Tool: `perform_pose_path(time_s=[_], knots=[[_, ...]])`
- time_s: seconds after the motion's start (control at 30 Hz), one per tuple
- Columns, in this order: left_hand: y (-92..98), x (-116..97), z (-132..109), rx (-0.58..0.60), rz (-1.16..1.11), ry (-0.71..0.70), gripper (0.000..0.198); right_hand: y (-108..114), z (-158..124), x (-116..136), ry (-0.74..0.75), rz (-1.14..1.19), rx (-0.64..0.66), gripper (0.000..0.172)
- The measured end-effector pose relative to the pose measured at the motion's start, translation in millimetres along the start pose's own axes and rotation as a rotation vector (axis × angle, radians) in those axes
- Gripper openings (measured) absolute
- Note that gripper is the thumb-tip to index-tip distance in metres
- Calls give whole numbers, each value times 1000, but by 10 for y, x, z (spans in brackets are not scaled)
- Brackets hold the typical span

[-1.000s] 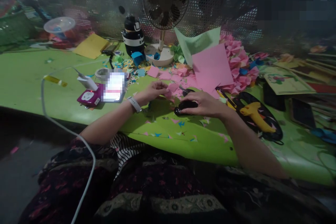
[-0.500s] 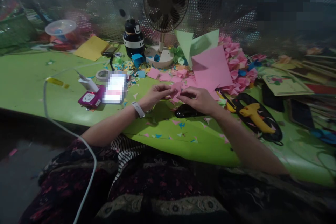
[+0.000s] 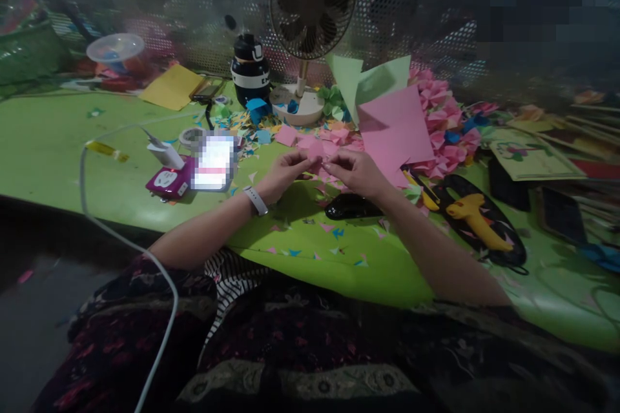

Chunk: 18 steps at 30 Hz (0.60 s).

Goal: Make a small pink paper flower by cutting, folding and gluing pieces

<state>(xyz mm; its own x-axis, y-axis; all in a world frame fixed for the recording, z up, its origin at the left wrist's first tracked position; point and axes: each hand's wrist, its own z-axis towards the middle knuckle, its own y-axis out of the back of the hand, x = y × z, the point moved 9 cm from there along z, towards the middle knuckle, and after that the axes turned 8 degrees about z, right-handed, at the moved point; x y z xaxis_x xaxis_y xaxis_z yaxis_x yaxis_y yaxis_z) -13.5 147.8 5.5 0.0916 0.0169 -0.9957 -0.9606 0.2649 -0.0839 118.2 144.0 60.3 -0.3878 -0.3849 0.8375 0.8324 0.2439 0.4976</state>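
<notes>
A small piece of pink paper (image 3: 316,149) is pinched between my two hands above the green table. My left hand (image 3: 285,174), with a pale band at its wrist, grips the piece from the left. From the right, my right hand (image 3: 357,171) has its thumb and fingertips closed on the same piece. Part of the paper is hidden behind the fingers. Below my right hand lies a glossy black object (image 3: 352,206), perhaps a stapler or scissors handle; I cannot tell which. Behind the hands are loose pink squares (image 3: 287,135) and a large pink sheet (image 3: 394,126).
A yellow hot glue gun (image 3: 477,219) rests on a black pad at right. A pile of pink paper flowers (image 3: 443,106) stands behind. On the left are a lit phone (image 3: 213,162), a purple power adapter (image 3: 169,181) and a white cable (image 3: 159,271). A fan (image 3: 314,3) and black bottle (image 3: 250,74) stand at the back.
Both hands stay on the pink piece; the right hand has shifted slightly left and up, its fingers closer to the left hand's. The whole view has shifted slightly.
</notes>
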Motion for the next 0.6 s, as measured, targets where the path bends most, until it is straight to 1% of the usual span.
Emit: perform_pose_path(time_s=[0.17, 0.3, 0.43, 0.53, 0.6], knots=[[-19, 22, 8, 34, 17, -4, 33, -28, -5, -6, 7, 23, 45, 25], [4, 41, 30, 40, 0, -26, 33, -22, -9, 3, 6, 53, 51, 28], [4, 62, 36, 67, -26, 4, 35, -17, -12, -24, -13, 65, 66, 32], [15, 55, 27, 54, -18, 31, 37, -24, -11, -38, -21, 71, 93, 34], [12, 32, 23, 53, 6, 21, 37, -26, -10, -36, -19, 71, 104, 34]])
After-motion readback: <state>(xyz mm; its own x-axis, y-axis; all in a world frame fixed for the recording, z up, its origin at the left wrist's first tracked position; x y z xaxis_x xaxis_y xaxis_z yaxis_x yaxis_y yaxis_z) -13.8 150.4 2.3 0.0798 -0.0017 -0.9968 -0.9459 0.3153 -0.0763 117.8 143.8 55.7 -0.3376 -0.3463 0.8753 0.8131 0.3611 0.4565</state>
